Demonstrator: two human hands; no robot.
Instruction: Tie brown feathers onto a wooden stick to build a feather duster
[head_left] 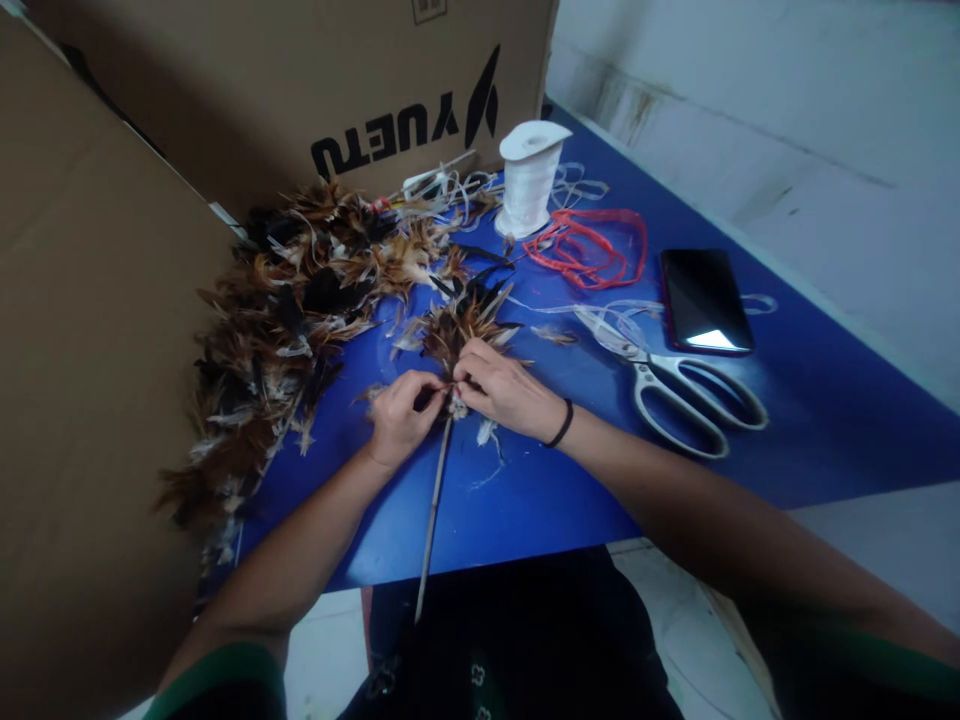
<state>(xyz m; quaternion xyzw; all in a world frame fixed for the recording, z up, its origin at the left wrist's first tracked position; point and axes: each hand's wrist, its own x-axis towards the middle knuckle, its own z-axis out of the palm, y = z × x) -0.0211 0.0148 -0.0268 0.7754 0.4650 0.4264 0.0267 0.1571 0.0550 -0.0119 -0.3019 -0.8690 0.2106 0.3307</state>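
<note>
A bunch of brown and black feathers (465, 322) is gathered at the top of a thin stick (433, 520), which slants down past the table's front edge. At the base of the feathers, my left hand (405, 412) pinches a thin reddish string, with thumb and forefinger together. Close against it from the right, my right hand (504, 388) is closed in a pinch at the same spot, its fingertips on the string and the feather base. Fingers hide most of the string. A white fluffy tuft (487, 432) lies just below my right hand.
A large feather heap (300, 300) lines the left, against a cardboard box (247, 90). Behind stand a white ribbon spool (529, 180) and red string loops (592, 250). To the right lie scissors (660, 385) and a phone (705, 300) on the blue table (825, 400).
</note>
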